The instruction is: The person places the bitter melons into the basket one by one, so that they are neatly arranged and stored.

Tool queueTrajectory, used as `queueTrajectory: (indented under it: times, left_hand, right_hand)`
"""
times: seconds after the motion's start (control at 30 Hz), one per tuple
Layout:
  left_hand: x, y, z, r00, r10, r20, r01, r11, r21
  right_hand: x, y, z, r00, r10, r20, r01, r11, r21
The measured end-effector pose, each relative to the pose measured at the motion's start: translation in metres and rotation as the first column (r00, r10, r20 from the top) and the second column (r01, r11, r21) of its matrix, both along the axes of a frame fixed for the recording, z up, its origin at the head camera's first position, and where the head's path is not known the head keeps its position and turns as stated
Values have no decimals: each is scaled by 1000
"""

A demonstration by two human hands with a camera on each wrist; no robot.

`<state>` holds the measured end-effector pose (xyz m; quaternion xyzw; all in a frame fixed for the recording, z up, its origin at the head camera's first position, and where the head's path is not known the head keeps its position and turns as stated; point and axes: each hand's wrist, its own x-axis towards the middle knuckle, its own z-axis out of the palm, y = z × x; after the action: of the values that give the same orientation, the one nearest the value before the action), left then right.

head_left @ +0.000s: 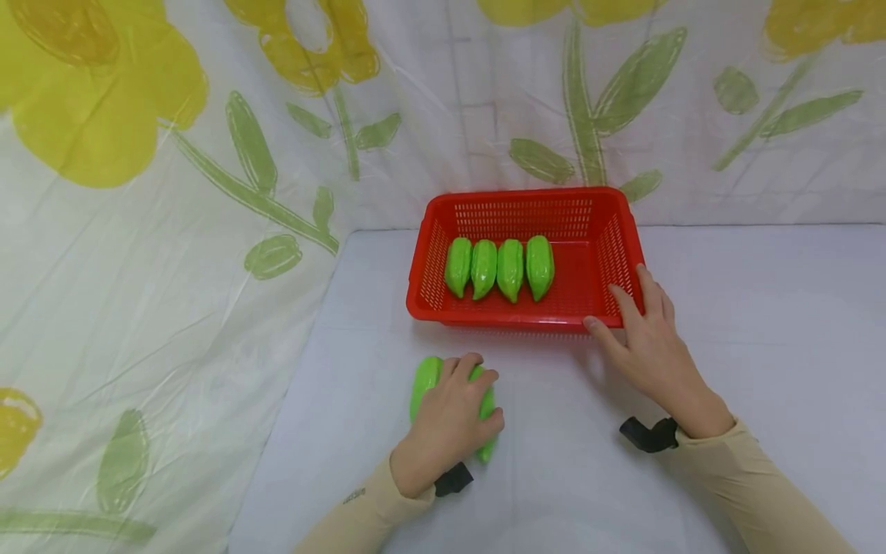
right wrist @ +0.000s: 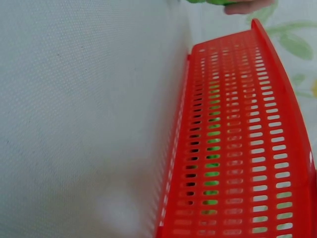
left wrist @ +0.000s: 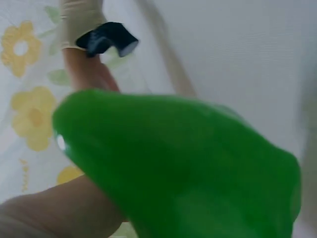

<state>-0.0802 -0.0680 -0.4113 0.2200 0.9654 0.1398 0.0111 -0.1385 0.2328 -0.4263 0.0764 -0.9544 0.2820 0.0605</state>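
Note:
In the head view my left hand [head_left: 446,419] lies over green ridged toy fruits on the table, its fingers bent around the right one [head_left: 487,408]. Another green fruit [head_left: 425,378] shows beside the fingers on the left; the hand hides part of both. A green fruit [left wrist: 183,158] fills much of the left wrist view. My right hand [head_left: 654,346] rests with spread fingers on the front right corner of a red basket [head_left: 512,317]. Several green fruits [head_left: 511,269] lie side by side in the basket's left and middle part. The basket's perforated wall [right wrist: 237,134] shows in the right wrist view.
A white cloth [head_left: 554,477] covers the table. Behind it and to the left hangs a pale sheet [head_left: 429,138] with yellow flowers and green leaves, close behind the basket. Black straps [head_left: 651,435] sit at both wrists.

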Motion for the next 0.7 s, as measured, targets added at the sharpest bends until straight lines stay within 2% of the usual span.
queueTrajectory:
  times: [0.2,0.33,0.47,0.7]
  left_hand:
    - [1,7,27,996,-85,-23,86,996,35]
    - [-4,14,48,992,-125,-28,126,991,41]
    - [-15,21,65,987,-155,-38,157,987,46]
    - [-42,34,84,980,-173,-98,174,985,2]
  right_hand:
    - [0,-1,1,1000,-3,8,3,1000,0]
    - [0,0,0,1000,-1,3,1,1000,2]
    - [0,0,-1,1000,-3,-15,3,1000,-4]
    - [0,0,-2,999,2,-33,-3,1000,-10]
